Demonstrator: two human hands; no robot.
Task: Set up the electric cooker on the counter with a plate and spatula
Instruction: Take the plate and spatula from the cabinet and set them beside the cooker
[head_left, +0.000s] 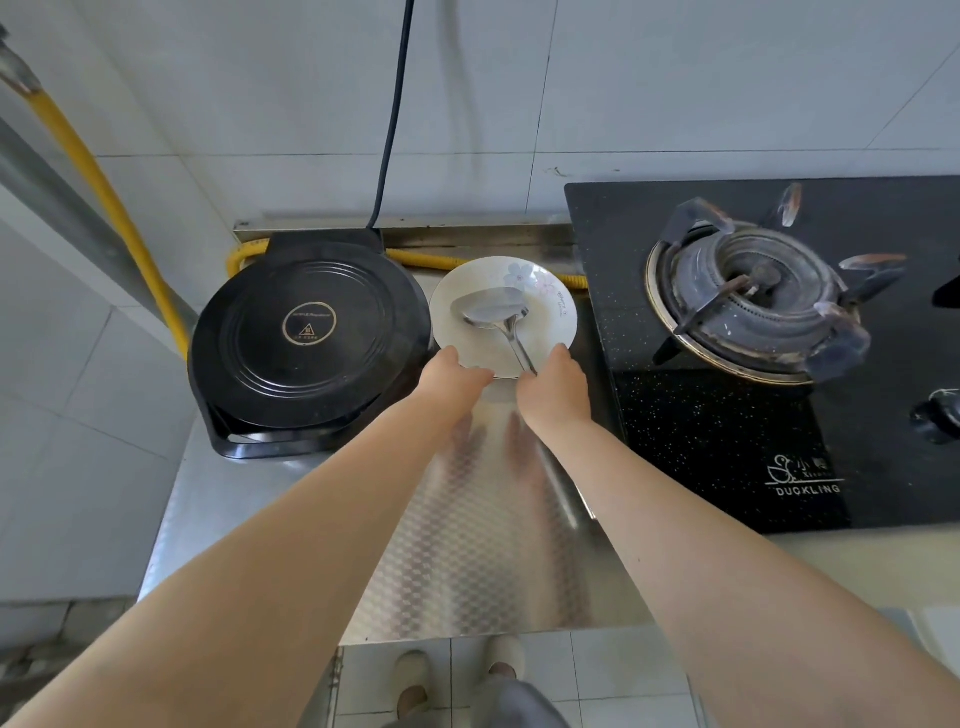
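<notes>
Left hand (451, 375): fingers curled onto the near-left rim of the plate (553, 332), thumb side up, gripping the edge. Right hand (555, 391): closed at the near-right rim, where the spatula (491, 310) handle crosses it. Whether it pinches the handle, the rim, or both cannot be told; the fingers hide the contact.

Plate sits on the steel counter (467, 545), just beside the electric cooker (310, 332) on its right, between the cooker and the gas hob (753, 322). Spatula blade lies in the plate well, handle pointing toward the person. Cooker lid shut, black cord (395, 114) running up the tiled wall. Yellow hose (104, 187) passes behind cooker and plate.

Handling judgement: plate is glazed ceramic, so stiff, brittle, slick at the rim; hold at two opposite edges and set it down flat. Spatula is loose metal on glaze and likely to slide or rattle if the plate tilts; best pinned by the handle.
</notes>
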